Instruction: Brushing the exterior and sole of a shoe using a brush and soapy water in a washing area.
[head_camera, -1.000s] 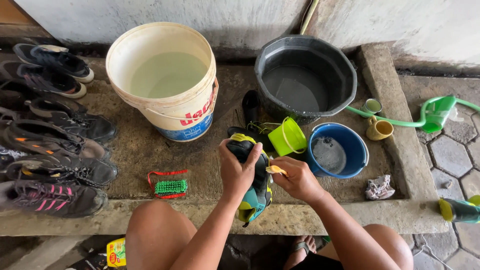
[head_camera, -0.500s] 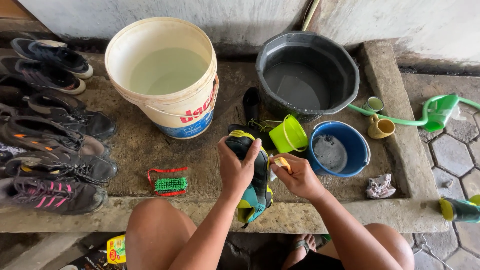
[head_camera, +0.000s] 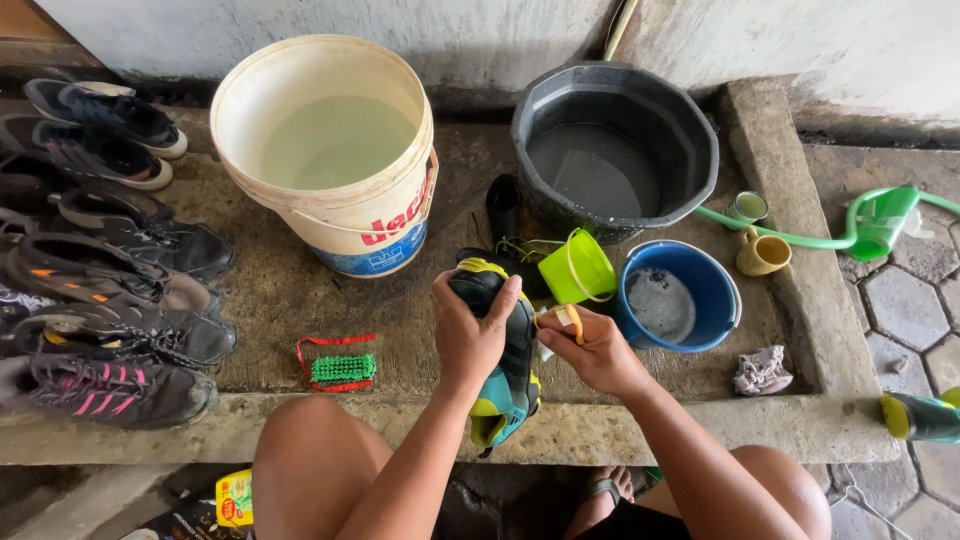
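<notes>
Shoe (head_camera: 505, 385) front and centre, a black, teal and yellow one, held up over the near edge of the concrete ledge (head_camera: 300, 300); the left hand (head_camera: 470, 335) is wrapped tight around its upper part, fingers curled over the black top. Right hand (head_camera: 592, 350) sits just beside it, closed on a small brush (head_camera: 568, 318) with a yellowish handle pressed at the shoe's side. To the left lies a green scrubbing brush (head_camera: 343, 368) with a red frame, untouched. Far left, a row of dark shoes (head_camera: 110, 300). Far side, a big cream bucket (head_camera: 335, 150) of water and a black basin (head_camera: 615, 145); nearer on the right, a lime green cup (head_camera: 578, 268) and a blue bowl (head_camera: 685, 295), with a crumpled rag (head_camera: 762, 370) close by
</notes>
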